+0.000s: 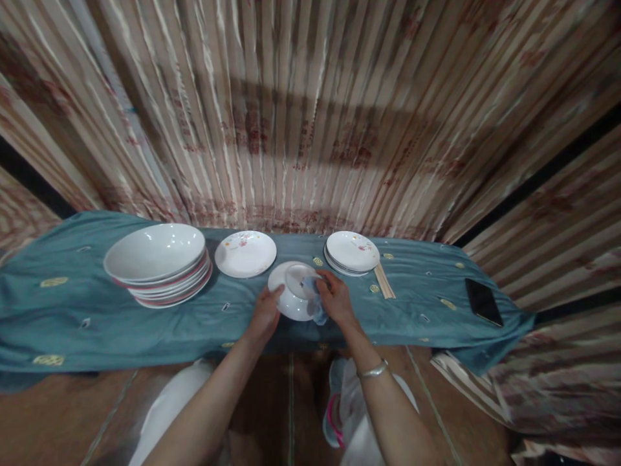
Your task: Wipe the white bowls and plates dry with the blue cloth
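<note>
Above the front of the table, my left hand (268, 312) grips the left rim of a white plate (292, 309), its underside and foot ring facing me. My right hand (336, 296) is closed on a thin pale-blue cloth (319, 312) that lies against the plate's right side. Part of the cloth is hidden by my fingers. Just beyond my left hand sits a flower-patterned plate (246, 254). Past my right hand is a stack of similar plates (352, 251).
At the left stands a tall stack of large white bowls (158, 255) with red bands. Wooden chopsticks (385, 282) lie beside the right plate stack. A black phone (484, 301) rests near the right end of the teal tablecloth (417, 304). A pleated curtain (301, 129) hangs behind the table.
</note>
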Motion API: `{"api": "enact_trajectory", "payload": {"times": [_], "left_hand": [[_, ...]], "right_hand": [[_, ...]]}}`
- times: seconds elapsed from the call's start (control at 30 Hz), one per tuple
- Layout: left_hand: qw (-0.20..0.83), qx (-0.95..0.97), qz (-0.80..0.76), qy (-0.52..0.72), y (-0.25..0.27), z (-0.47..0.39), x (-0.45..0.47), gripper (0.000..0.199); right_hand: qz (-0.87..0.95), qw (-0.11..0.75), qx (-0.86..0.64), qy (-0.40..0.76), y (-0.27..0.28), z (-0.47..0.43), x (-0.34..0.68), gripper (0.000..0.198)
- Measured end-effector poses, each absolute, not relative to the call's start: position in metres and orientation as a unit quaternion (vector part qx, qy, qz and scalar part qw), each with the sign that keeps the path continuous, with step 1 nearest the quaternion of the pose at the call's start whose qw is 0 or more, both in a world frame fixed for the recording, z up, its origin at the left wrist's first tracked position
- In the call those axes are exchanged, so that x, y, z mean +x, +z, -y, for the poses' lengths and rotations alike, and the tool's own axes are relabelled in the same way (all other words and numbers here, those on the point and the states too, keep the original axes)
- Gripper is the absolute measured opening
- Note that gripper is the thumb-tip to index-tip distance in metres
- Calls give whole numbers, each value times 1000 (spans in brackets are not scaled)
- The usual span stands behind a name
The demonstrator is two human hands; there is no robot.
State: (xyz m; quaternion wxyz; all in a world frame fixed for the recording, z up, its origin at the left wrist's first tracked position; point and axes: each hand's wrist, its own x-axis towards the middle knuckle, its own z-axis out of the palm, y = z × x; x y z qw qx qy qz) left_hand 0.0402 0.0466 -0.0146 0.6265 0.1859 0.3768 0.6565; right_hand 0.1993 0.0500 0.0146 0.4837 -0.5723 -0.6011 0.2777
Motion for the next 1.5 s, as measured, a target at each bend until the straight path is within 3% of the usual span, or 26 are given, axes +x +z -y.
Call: {"api": "enact_trajectory", "payload": {"times": [0.23,0.4,0.7,0.93,1.17,1.43,1.5], "left_hand": [[602,249,-378,658,0,-49,51,41],[565,323,-387,653,10,-43,58,38],[474,477,-410,616,29,-27,67,37],[342,673,-355,552,7,-23,73,18],[211,784,-365,456,-13,-26,72,29],[192,797,-383,426,-16,-23,69,34],[195,783,-402,433,-13,-20,65,48]], "right_hand": [[374,613,-487,497,1,-67,193,33],[411,638,-490,428,2,-70,190,28],[542,577,-521,319,32,-48,205,37],[589,486,-576,291,33,-44,226,52],[579,427,-617,320,28,-44,239,55],[536,420,-635,365,7,-46,245,37],[531,425,-639,358,4,-47,246,36]]}}
